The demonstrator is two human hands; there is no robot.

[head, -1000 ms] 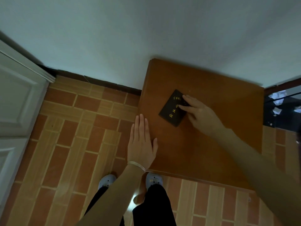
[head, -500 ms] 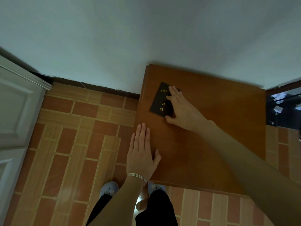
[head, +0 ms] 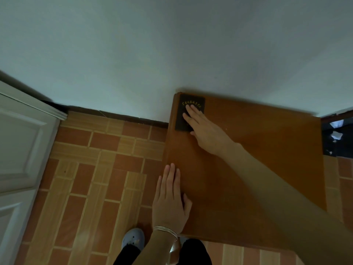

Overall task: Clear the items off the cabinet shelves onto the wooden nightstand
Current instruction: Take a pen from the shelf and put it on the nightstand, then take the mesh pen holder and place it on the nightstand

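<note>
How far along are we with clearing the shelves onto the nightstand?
Done: one dark booklet lies flat in the wooden nightstand's far left corner. In hand: the right hand presses flat on it; the left hand rests open at the near left edge. Left: the cabinet is out of view, so I cannot tell.

We see a plain pale wall (head: 172, 44) above a dark skirting board (head: 114, 114), a brick-patterned orange tile floor (head: 95, 169), a white panelled door (head: 21, 150), and what may be dim clutter (head: 338, 134) far right.
</note>
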